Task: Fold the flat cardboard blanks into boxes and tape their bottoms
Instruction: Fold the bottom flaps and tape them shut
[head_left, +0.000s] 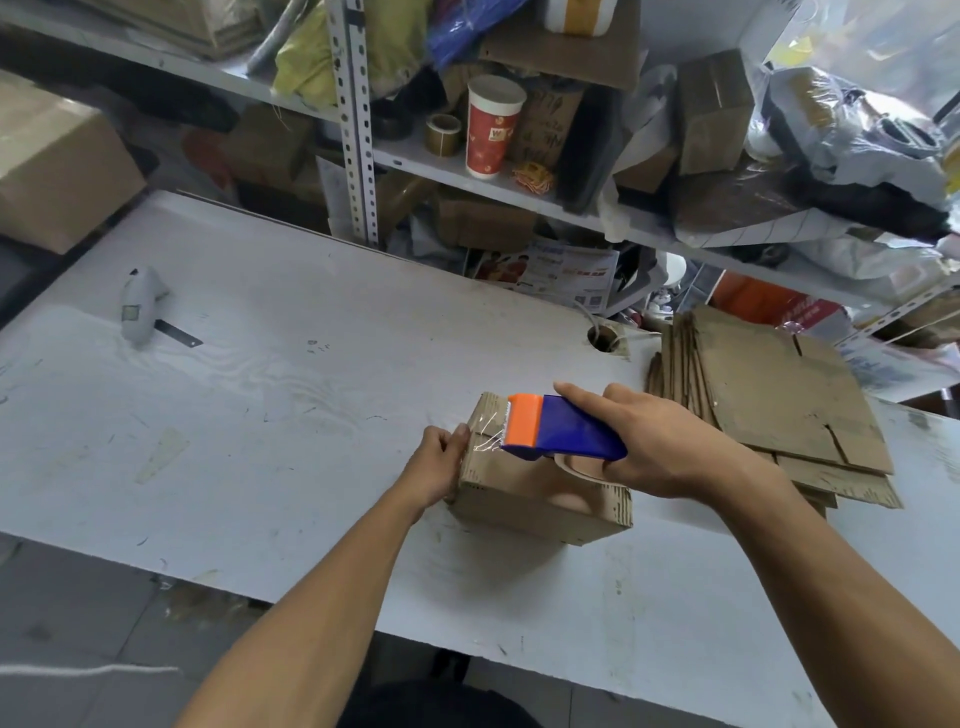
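A small folded cardboard box (524, 506) stands on the white table (291, 405), bottom side up. My right hand (660, 441) grips a blue and orange tape dispenser (556, 428) that lies on top of the box, its orange end at the box's far left edge. Clear tape (485, 434) shines over that edge. My left hand (441, 457) holds the box's left side, thumb pressed near the tape. A stack of flat cardboard blanks (779, 410) lies on the table to the right of the box.
A grey utility knife (139, 309) lies at the table's far left. A cable hole (602, 335) sits near the back edge. Behind the table, metal shelves (358, 130) hold boxes, bags, a red paper cup (491, 127) and a tape roll (443, 134).
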